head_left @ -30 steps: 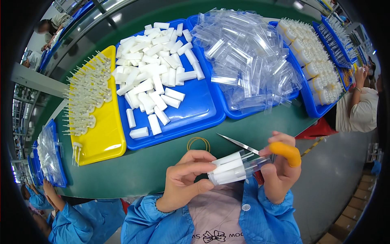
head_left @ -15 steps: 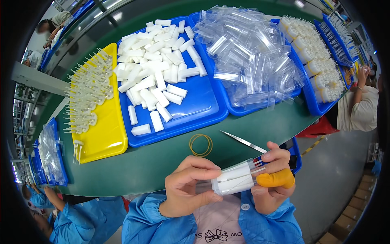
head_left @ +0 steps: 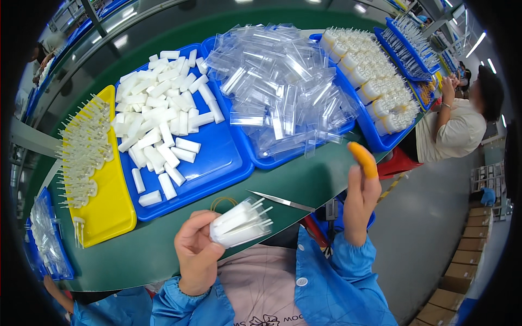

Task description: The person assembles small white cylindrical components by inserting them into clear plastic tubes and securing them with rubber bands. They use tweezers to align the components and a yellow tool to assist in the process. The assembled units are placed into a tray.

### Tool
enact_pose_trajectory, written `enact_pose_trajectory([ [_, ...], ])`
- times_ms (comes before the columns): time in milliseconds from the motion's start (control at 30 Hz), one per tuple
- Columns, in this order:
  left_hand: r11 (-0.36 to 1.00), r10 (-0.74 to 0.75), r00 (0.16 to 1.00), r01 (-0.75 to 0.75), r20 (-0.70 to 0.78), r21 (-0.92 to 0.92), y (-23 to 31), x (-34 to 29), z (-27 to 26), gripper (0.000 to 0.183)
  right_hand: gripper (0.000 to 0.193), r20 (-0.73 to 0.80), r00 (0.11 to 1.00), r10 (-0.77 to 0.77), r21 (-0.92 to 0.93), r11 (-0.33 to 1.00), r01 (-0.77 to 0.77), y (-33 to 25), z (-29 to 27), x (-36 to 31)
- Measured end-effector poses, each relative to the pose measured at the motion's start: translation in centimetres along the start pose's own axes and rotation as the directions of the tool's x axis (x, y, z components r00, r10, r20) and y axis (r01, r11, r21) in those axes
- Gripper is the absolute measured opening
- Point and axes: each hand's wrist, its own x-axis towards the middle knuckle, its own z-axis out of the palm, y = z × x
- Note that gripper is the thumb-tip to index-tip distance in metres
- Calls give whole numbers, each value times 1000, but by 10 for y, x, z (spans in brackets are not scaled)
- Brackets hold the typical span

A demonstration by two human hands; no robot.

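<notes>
My left hand (head_left: 196,247) is closed around the lower end of a clear plastic sleeve (head_left: 239,224), held tilted above the front table edge. White blocks fill the sleeve, and several thin white sticks poke out of its far right end. My right hand (head_left: 359,204) is raised off to the right, apart from the sleeve. Its index finger, in a yellow finger cot (head_left: 363,158), points upward, and no object shows in this hand. Tweezers (head_left: 280,200) lie between my hands on the green table, and yellow rubber bands (head_left: 223,202) are partly hidden behind the sleeve.
A yellow tray (head_left: 117,214) holds white stick pieces at left. Blue trays hold white foam-like blocks (head_left: 163,114), clear sleeves (head_left: 283,87) and banded white bundles (head_left: 375,81). Beyond the right table edge sits a co-worker (head_left: 457,127); cardboard boxes (head_left: 470,233) line the floor.
My right hand has let go of the sleeve and moved up and right. My left hand keeps the sleeve, now alone. The head view has shifted, moving the trays leftward in the picture.
</notes>
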Motion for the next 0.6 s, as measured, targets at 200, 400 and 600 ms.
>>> enact_pose_trajectory([
  [200,997,-65,998,64,-11,-50,5,0,2,43,43,58,953,-296,-563,779,276,69,-2,34],
  [400,997,-46,999,45,-14,-54,6,0,0,44,39,61,992,-113,-583,802,128,64,-4,18],
  [600,997,-53,998,52,-17,-54,6,1,0,45,26,-32,979,-201,-532,833,154,66,-13,5],
])
